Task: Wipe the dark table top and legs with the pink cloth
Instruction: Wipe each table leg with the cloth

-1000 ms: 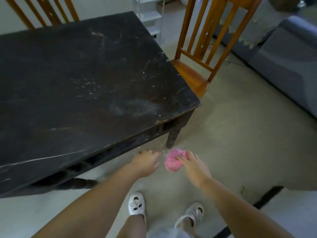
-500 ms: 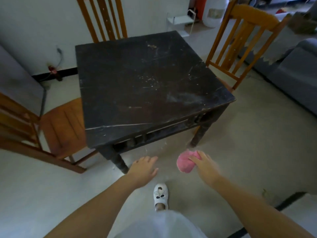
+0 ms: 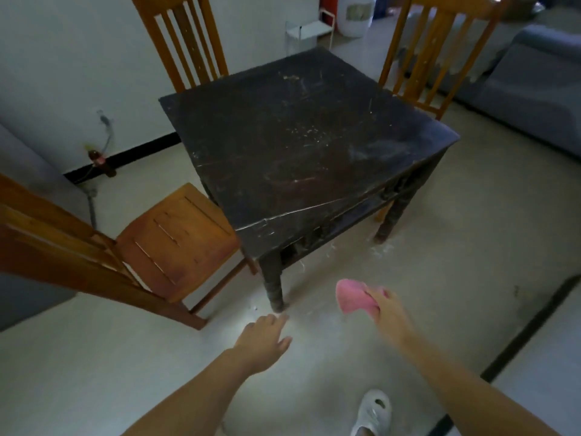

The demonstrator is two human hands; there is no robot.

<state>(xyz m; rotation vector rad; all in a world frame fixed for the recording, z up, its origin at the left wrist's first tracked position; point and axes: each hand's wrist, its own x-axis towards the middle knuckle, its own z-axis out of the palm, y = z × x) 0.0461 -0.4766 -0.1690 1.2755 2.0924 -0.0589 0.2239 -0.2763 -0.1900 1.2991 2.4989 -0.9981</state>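
Pale floor (image 3: 361, 357) underfoot, white wall (image 3: 63, 58) behind with a black skirting strip along its base. Dark square table (image 3: 298, 146) in the middle of the view, top scuffed and flecked with pale specks, a long light scratch running near the front edge. Near-left leg (image 3: 273, 286) and near-right leg (image 3: 390, 220) both visible, turned and dark, with whitish scatter on the floor around their feet. Three wooden chairs around it: one at the left (image 3: 176, 237) with its seat tucked against the table's side, one behind (image 3: 185, 42), one at the far right (image 3: 430, 45). Grey sofa (image 3: 534, 99) along the right edge; small white shelf unit (image 3: 309, 29) far back. One white shoe (image 3: 374, 410) at the bottom.

Both arms stretched forward and low, hands well apart. Left hand (image 3: 265, 338) empty, fingers straight and loosely spread, reaching toward the foot of the near-left leg, fingertips just short of it. Right hand (image 3: 388, 308) curled round the pink cloth (image 3: 353, 297), bunched into a rounded wad sticking out to the left of the fingers. Cloth held in the air above the floor, in front of the table, between the two near legs, touching neither the top nor a leg.
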